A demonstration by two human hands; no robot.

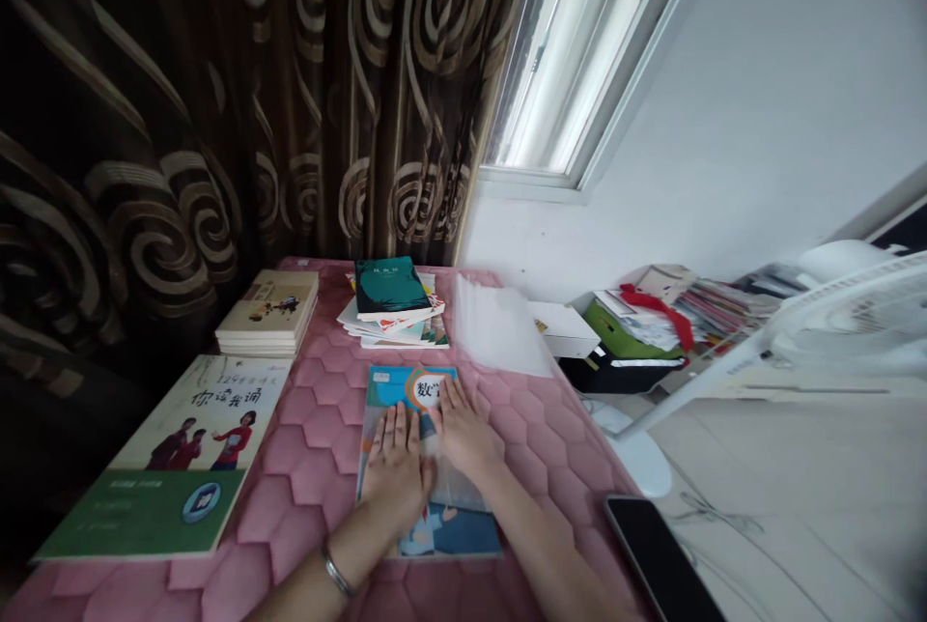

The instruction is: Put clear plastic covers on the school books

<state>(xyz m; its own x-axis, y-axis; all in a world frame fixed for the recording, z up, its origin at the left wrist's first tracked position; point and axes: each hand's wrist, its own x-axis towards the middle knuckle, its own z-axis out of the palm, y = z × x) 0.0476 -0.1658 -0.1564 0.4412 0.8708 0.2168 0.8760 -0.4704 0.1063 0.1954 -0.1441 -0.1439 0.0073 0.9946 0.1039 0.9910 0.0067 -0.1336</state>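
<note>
A blue textbook (463,533) with a round white title patch lies on the pink quilted cover in front of me. A translucent sheet, perhaps a plastic book cover, seems to lie over part of its front. My left hand (395,467) rests flat on the left side of the book, fingers stretched toward its top; a silver bangle circles that wrist. Over the upper right of the book lies my right hand (463,434), also flat, its fingertips by the title. Both palms cover the middle of the front.
Left of the book lies a large green-and-white book (174,458), with a stack of tan books (267,308) behind it. A teal book (391,289) tops another pile; clear plastic sheets (499,327) lie beside it. A phone (662,559) and a white fan (695,390) are at right.
</note>
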